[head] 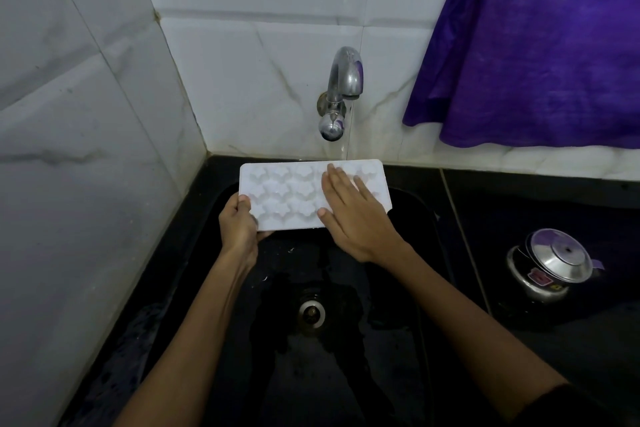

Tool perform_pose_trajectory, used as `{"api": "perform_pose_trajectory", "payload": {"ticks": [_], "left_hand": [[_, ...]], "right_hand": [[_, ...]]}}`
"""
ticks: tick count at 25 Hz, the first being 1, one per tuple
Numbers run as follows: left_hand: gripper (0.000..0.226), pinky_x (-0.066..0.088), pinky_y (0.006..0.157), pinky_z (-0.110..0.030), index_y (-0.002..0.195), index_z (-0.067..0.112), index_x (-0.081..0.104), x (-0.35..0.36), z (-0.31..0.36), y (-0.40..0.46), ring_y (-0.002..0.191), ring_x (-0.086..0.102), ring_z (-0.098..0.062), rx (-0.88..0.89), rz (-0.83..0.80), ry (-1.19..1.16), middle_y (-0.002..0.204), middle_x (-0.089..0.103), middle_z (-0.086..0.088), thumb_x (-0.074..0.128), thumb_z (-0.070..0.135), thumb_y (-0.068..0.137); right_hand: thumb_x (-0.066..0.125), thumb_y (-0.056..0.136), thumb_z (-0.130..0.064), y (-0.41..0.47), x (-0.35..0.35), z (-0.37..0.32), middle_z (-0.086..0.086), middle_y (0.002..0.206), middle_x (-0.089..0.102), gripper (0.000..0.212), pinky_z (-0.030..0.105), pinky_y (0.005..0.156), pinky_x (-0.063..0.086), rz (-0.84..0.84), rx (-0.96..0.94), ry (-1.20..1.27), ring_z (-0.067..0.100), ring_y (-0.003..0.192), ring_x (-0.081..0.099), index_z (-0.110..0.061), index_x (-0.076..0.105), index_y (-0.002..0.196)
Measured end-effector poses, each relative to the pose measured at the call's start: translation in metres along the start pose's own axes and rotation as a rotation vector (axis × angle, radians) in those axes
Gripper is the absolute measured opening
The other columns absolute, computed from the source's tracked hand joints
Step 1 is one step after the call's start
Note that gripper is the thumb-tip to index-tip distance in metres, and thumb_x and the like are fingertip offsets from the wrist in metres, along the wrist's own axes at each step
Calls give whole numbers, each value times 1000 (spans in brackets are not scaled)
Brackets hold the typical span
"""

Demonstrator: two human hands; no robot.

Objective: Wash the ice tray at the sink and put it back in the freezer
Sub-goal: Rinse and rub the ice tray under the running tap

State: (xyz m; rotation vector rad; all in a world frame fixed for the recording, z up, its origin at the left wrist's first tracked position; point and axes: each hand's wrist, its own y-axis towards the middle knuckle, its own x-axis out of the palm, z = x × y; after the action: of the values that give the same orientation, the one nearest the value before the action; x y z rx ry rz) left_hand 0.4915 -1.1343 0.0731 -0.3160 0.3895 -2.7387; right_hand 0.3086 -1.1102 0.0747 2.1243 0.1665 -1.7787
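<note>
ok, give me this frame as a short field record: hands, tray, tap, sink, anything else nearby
left hand: grips the left end of the ice tray
right hand: flat, fingers straight, on the tray's top
ice tray: white, moulds up, held above the sink
tap: running, thin stream falling at the tray's far edge
sink: black, wet, drain open
counter right: steel pot with lid
wall: purple cloth hanging

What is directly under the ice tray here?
The black sink basin lies below the ice tray, wet, with its drain nearer the person. The left hand holds its left end; whatever is beneath the tray itself is covered.
</note>
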Motion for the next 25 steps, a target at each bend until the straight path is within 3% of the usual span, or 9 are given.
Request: {"api": "perform_pose_trajectory", "payload": {"ticks": [6, 8, 12, 14, 18, 21, 23, 25], "left_hand": [[24, 52, 57, -31, 113, 18, 51, 15, -10, -10, 82, 60, -11, -36, -82, 14, 95, 60, 2, 30, 21, 102], [26, 53, 56, -30, 110, 15, 54, 28, -16, -18, 81, 62, -12, -36, -128, 26, 96, 63, -1, 31, 20, 102], [23, 53, 60, -32, 107, 18, 54, 29, -14, -11, 83, 63, -14, -30, -71, -24, 94, 63, 1, 32, 20, 101], [23, 51, 58, -31, 106, 19, 53, 26, -13, -7, 83, 61, -13, -16, -68, -3, 92, 62, 4, 31, 21, 102], [24, 51, 58, -31, 110, 18, 52, 36, -10, -10, 84, 61, -12, -5, -109, 6, 94, 62, 4, 30, 22, 102], [27, 53, 60, -32, 113, 16, 53, 39, -3, -2, 84, 62, -13, 14, -85, 5, 94, 63, 3, 30, 22, 101], [26, 53, 59, -31, 112, 17, 53, 36, -2, 4, 83, 62, -12, 28, -52, 2, 92, 62, 4, 30, 22, 101], [24, 52, 57, -31, 108, 19, 52, 38, -6, 2, 82, 62, -12, 33, -77, 6, 92, 62, 5, 30, 22, 101]], "right_hand": [[-3, 82, -54, -2, 6, 13, 13, 160, 6, 85, 33, 116, -7, 28, 243, -12, 23, 148, 2, -5, 8, 151], [0, 85, -51, 8, 6, 0, 14, 159, 10, 81, 35, 117, -5, 45, 177, -7, 26, 148, 3, -3, 11, 150], [6, 92, -45, -7, 5, -10, 11, 159, 13, 71, 32, 120, 4, 27, -35, 11, 19, 147, 10, -6, 18, 150], [6, 91, -48, -15, 6, 2, 8, 159, 10, 73, 34, 121, 5, 32, 33, 14, 19, 148, 8, -8, 15, 150], [1, 85, -57, 2, 4, 7, 8, 160, 7, 82, 36, 117, -7, 44, 199, -27, 25, 148, 4, -9, 12, 151], [9, 91, -55, -3, 2, 3, 9, 160, 10, 76, 38, 118, -6, 59, 84, -33, 31, 147, 3, -8, 14, 151], [10, 92, -55, -18, 0, 10, 10, 160, 5, 75, 34, 118, -6, 20, 9, -53, 25, 148, 0, -7, 9, 151], [5, 90, -56, -22, 0, 20, 13, 159, 3, 80, 31, 118, -8, 29, 98, -47, 21, 148, -1, -5, 5, 150]]}}
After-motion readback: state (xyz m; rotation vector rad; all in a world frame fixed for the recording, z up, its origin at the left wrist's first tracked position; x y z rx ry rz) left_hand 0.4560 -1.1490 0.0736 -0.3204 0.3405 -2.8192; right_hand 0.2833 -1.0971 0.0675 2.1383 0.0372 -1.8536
